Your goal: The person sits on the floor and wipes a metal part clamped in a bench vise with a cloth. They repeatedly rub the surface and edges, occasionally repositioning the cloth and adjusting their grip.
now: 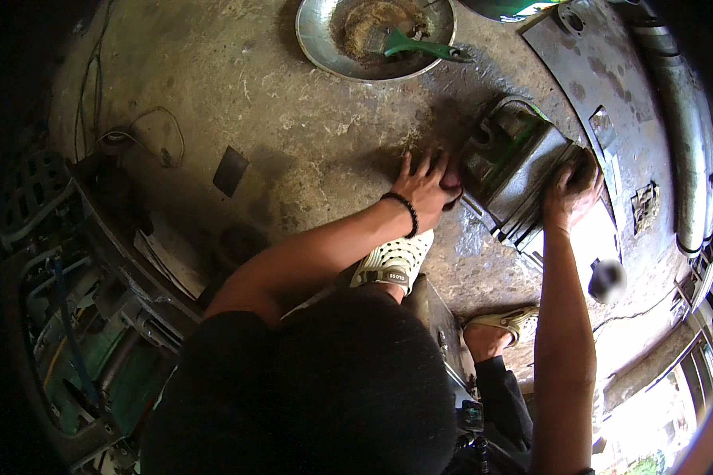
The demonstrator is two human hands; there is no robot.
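Black cloth (348,380) nearest, metal block (523,170) between the fingers

The block, grey with worn green paint, has a layered, ridged edge. The right hand (570,194) curls its fingers over that edge, grasping it; the left hand (428,194) spreads its fingers at the opposite side, whether gripping I cannot tell. Beyond the left fingers, a green-handled brush (408,44) lies in a round, shiny metal pan (313,39); just below them, a perforated cream shoe (396,252) bears strap lettering.
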